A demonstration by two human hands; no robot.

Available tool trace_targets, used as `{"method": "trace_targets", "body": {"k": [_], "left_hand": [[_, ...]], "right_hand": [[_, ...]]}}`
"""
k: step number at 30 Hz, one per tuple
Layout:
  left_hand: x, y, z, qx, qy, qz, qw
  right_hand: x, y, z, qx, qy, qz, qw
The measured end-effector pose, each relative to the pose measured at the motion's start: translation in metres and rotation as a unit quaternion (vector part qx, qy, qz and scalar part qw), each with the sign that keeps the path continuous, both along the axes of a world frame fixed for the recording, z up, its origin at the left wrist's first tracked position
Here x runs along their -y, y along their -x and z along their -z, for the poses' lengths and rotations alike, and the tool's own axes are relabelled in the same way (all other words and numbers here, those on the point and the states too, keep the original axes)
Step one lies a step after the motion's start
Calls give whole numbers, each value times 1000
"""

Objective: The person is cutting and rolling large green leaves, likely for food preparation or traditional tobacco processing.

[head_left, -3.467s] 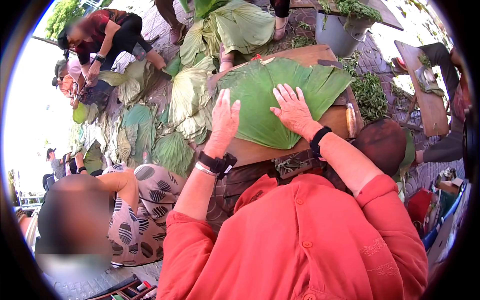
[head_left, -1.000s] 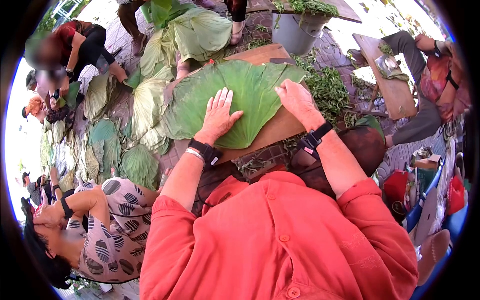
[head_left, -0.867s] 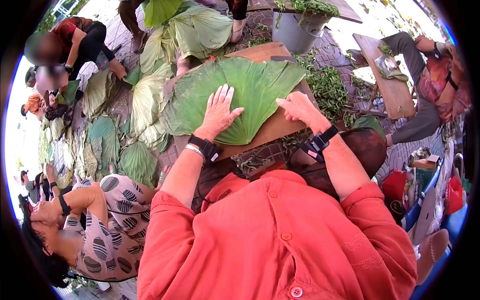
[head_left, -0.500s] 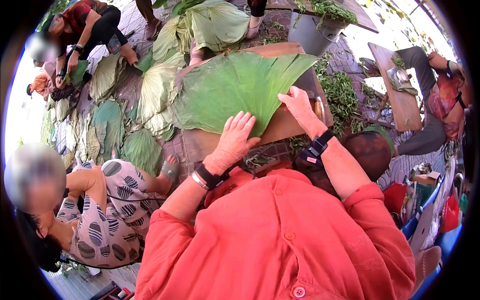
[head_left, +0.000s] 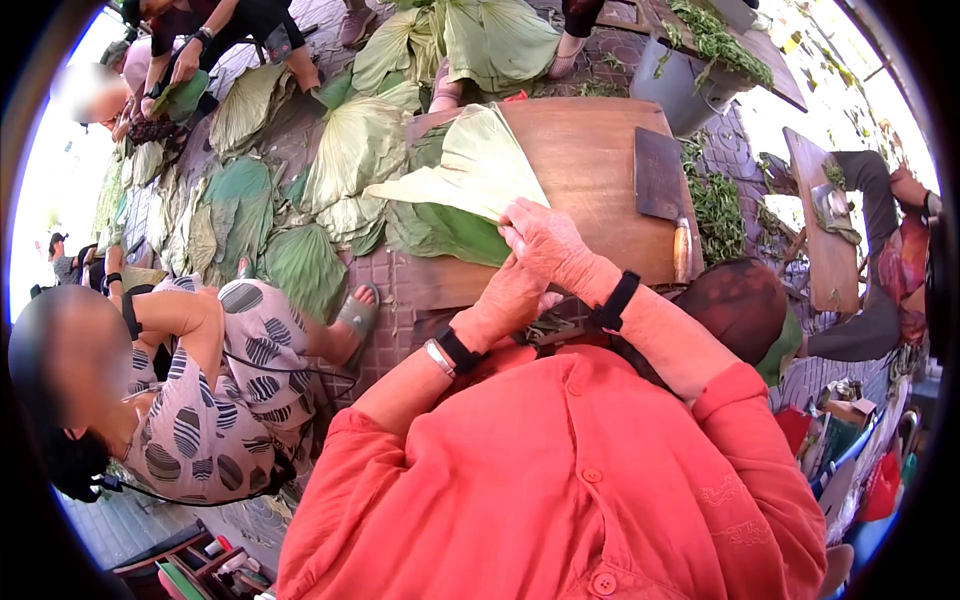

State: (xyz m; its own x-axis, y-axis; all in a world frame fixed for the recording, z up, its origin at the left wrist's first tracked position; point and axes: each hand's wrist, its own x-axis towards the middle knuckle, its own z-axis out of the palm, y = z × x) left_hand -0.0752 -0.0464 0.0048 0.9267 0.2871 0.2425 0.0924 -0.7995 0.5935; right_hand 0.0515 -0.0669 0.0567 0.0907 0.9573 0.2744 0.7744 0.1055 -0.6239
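Note:
A large green leaf (head_left: 478, 165) is partly folded over on the wooden board (head_left: 585, 150), its pale underside up on top of the green side. Both hands meet at the leaf's narrow lower end. My right hand (head_left: 548, 243) has its fingers closed on that end. My left hand (head_left: 508, 298) lies just below, curled in at the same end, with its fingertips partly hidden. A cleaver's dark blade (head_left: 658, 173) rests at the board's right side, its wooden handle (head_left: 682, 250) toward me.
Leaves (head_left: 305, 265) cover the paving at the left. A seated person (head_left: 225, 390) is close on the left, another person (head_left: 215, 40) bends at the upper left. A grey bucket (head_left: 675, 90) stands behind the board, and a wooden bench (head_left: 825, 240) is at the right.
The spread green leaf has been folded over, showing its pale side and uncovering the board and cleaver. My hands have come together at its narrow end. The view has shifted.

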Motion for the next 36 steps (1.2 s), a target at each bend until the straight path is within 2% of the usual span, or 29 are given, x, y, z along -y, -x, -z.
{"method": "trace_targets", "body": {"k": [3, 8, 12, 15, 18, 21, 24, 25, 28, 31, 34, 36], "left_hand": [[-2, 0, 4, -23, 35, 26, 999], [-6, 2, 13, -30, 7, 26, 999], [-8, 11, -4, 7, -59, 19, 998], [-10, 20, -24, 28, -27, 33, 999], [-14, 33, -50, -54, -4, 25, 998], [-19, 48, -53, 19, -2, -35, 999], [-28, 54, -48, 138, -9, -157, 978], [-34, 54, -50, 149, -20, -189, 970], [-45, 59, -37, 84, -54, -255, 962], [-52, 64, -18, 14, -43, -243, 969], [-53, 65, -16, -5, -34, -238, 971], [-53, 65, -16, -1, -33, -237, 971]], "right_hand": [[-3, 6, 10, 1, 24, -15, 1000], [-5, 7, 13, -31, 48, -1, 998], [-6, 5, 19, -67, 89, 25, 993], [-6, 4, 22, -90, 106, 32, 990], [-6, 6, 14, -94, 134, 31, 986], [-4, 5, 11, -59, 122, 5, 991], [-2, 2, 20, -9, 92, -17, 996], [-2, 1, 23, 8, 82, -22, 996], [0, 1, 25, -29, 91, -17, 995], [-3, -9, 28, -114, 99, 10, 989], [-2, -23, 12, -100, 102, 139, 980], [-4, -38, 16, -88, 130, 177, 972]]}}
